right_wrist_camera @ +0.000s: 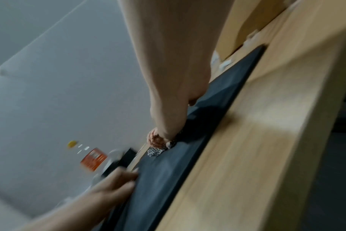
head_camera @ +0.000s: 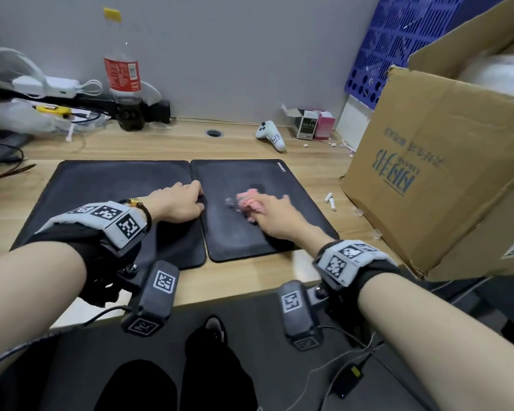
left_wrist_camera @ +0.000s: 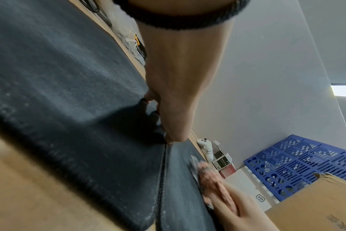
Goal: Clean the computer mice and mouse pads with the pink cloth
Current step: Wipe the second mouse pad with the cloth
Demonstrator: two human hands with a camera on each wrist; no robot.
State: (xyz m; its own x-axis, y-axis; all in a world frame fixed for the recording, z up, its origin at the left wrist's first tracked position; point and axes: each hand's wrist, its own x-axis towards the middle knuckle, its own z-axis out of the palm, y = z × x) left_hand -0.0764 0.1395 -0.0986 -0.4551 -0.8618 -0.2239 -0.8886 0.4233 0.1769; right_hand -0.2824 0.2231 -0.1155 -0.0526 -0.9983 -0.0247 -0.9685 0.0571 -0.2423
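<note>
Two black mouse pads lie side by side on the wooden desk: the left pad [head_camera: 101, 197] [left_wrist_camera: 59, 93] and the right pad [head_camera: 250, 173] [left_wrist_camera: 180, 171] [right_wrist_camera: 178, 164]. My left hand [head_camera: 198, 197] [left_wrist_camera: 164, 125] [right_wrist_camera: 117, 182] presses its fingertips down at the seam between them. My right hand [head_camera: 267, 212] [right_wrist_camera: 168, 121] grips the bunched pink cloth [head_camera: 250, 201] [left_wrist_camera: 205, 173] [right_wrist_camera: 155, 140] against the middle of the right pad; it is motion-blurred. A faint pale film shows on both pads. No mouse is in view.
A large cardboard box [head_camera: 442, 173] overhangs the desk's right side. A cola bottle [head_camera: 125, 84], chargers and cables stand at the back left. A white controller [head_camera: 270, 134] and small boxes [head_camera: 312, 123] sit behind the right pad. Small white bits [head_camera: 330, 200] lie beside it.
</note>
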